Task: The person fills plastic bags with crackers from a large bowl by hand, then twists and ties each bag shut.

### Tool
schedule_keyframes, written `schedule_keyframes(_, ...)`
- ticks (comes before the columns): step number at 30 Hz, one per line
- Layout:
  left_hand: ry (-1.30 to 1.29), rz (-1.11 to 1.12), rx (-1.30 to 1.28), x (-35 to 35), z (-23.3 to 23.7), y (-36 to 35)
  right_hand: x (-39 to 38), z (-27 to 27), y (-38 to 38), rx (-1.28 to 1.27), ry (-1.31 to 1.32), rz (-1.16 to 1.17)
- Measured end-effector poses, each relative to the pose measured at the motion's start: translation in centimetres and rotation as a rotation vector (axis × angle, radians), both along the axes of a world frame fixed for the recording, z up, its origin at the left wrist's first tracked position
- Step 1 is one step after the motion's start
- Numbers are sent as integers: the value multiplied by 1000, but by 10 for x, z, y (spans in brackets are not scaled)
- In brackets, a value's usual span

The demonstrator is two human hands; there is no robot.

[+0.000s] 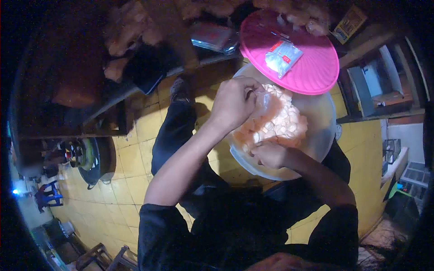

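Observation:
A large translucent tub (323, 115) stands between my legs, with many small pale, rounded pieces (282, 124) inside and orange-tinted areas around them. Over its left side, my left hand (237, 99) pinches a small clear plastic bag (263, 105); its contents are hard to make out. My right hand (270, 154) reaches into the near side of the tub, fingers curled down at the edge of the pieces. What those fingers hold is hidden. Across the tub's far rim lies a pink ribbed lid (312, 63), carrying a packet of clear bags with red print (284, 58).
A stack of plastic packs (212, 37) and a yellow packet (350, 25) sit on the dark surface at the back, near several filled bags (131, 29). A black basin (97, 158) is on the yellow tiled floor (131, 189) at left. Wooden shelving (384, 83) stands at right.

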State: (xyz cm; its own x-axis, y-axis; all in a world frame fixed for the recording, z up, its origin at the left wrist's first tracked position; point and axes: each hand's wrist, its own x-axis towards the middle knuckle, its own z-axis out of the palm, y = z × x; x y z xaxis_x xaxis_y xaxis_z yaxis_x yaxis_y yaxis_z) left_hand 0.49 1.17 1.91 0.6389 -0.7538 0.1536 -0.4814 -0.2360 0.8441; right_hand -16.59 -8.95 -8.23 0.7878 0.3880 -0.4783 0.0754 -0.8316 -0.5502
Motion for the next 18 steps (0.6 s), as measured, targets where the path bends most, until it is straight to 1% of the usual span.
schedule_keyframes(1,7,4,11,-1,1,0,-9,-9,-4,2,-4,-12)
schedule_keyframes(2,13,8,24,-1,2,0,-22,-25,-7,20,-102,-36)
schedule_keyframes(3,7,-9,30,-2,2,0,-25,-24,-4,38,-201,-63)
schedule_keyframes(4,7,-32,31,-3,2,-1,-24,-24,-4,41,-208,-82)
schedule_keyframes(6,0,-77,36,-4,1,-2,-14,-14,-3,120,177,-225)
schedule_keyframes(8,280,-78,49,-4,0,-2,-9,13,-2,151,180,-297)
schedule_keyframes(9,272,-94,55,-4,-1,-2,-8,20,-2,177,191,-351)
schedule_keyframes(10,301,-101,43,-4,-3,-3,-9,11,-5,183,184,-365)
schedule_keyframes(11,331,-106,32,-4,-3,-3,-11,-7,-9,79,92,-189)
schedule_keyframes(12,327,-118,36,-4,-1,-3,-8,-4,-10,-27,3,-14)
schedule_keyframes(13,328,-130,61,-4,1,-3,-8,1,-13,-26,1,-24)
schedule_keyframes(14,328,-140,83,-4,2,-3,-7,7,-18,33,2,-44)
schedule_keyframes(15,325,-145,82,-4,2,-3,-3,22,-22,90,3,-61)
schedule_keyframes(16,311,-143,91,-5,2,-2,2,35,-26,88,1,-63)
schedule_keyframes(18,295,-141,98,-6,1,-1,9,53,-33,188,244,-23)
